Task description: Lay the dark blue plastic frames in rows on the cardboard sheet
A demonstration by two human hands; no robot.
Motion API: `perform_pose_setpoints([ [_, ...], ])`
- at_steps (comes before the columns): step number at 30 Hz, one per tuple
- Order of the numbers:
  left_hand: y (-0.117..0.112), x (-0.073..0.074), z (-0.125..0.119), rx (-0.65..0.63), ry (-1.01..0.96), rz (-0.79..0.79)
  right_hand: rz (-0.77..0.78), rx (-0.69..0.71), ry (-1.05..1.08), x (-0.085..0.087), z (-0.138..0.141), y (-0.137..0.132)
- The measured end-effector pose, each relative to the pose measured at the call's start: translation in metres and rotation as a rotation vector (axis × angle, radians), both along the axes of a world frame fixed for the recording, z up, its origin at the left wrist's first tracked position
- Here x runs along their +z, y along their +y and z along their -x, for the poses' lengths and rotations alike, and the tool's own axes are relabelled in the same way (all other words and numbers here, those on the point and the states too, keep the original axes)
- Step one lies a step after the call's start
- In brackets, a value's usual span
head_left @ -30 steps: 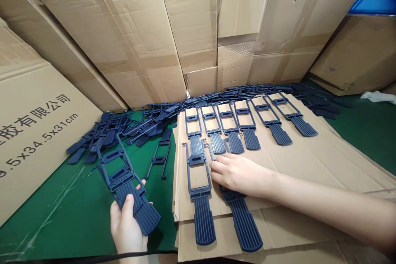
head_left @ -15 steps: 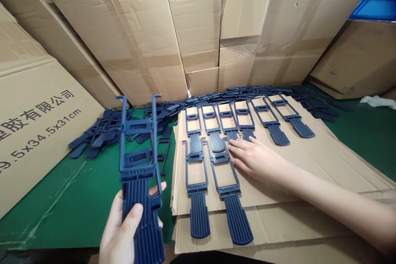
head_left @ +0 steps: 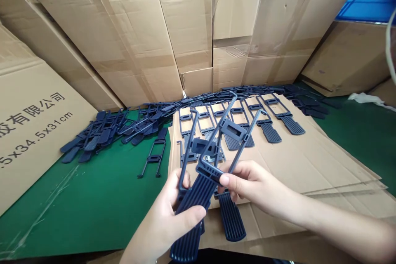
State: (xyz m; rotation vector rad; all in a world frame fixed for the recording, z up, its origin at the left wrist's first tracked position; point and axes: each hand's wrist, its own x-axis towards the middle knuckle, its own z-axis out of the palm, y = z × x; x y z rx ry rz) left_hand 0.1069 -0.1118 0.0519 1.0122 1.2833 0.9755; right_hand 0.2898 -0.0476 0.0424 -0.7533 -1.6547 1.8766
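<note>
the left hand (head_left: 163,218) was closed around the ribbed grips (head_left: 198,194) of what appeared to be two navy plastic frames (head_left: 233,129), and the right hand (head_left: 256,185) pinched them between thumb and fingers near the crossbars, both held above cardboard sheets (head_left: 309,165) on a green counter (head_left: 71,202). a tidy row of matching frames (head_left: 292,125) lay side by side on the sheets, with others partly hidden beneath the hands. a larger loose heap (head_left: 102,136) was left on the counter, a stray frame (head_left: 153,156) just beside it, before stacked cartons (head_left: 117,41).
</note>
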Motion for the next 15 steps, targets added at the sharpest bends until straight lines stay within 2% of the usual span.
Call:
perform_pose_setpoints([
  [2,0.000,0.000,0.003,0.019,0.042,-0.029,0.084,-0.051,0.023,0.001,0.000,-0.003],
  [6,0.002,-0.005,0.012,-0.171,-0.016,-0.008,0.052,-0.216,0.046,0.002,-0.025,0.003],
  [7,0.002,-0.006,0.014,-0.160,-0.029,-0.006,0.051,-0.255,0.032,0.000,-0.035,0.005],
  [8,0.002,-0.006,0.016,-0.091,-0.027,-0.015,0.053,-0.291,-0.002,-0.002,-0.045,0.006],
  [12,0.003,-0.002,0.019,0.377,0.025,-0.073,0.145,-0.388,-0.265,-0.024,-0.072,-0.002],
  [15,0.007,-0.001,0.023,0.545,0.053,-0.088,0.213,-0.408,-0.378,-0.041,-0.073,-0.012],
])
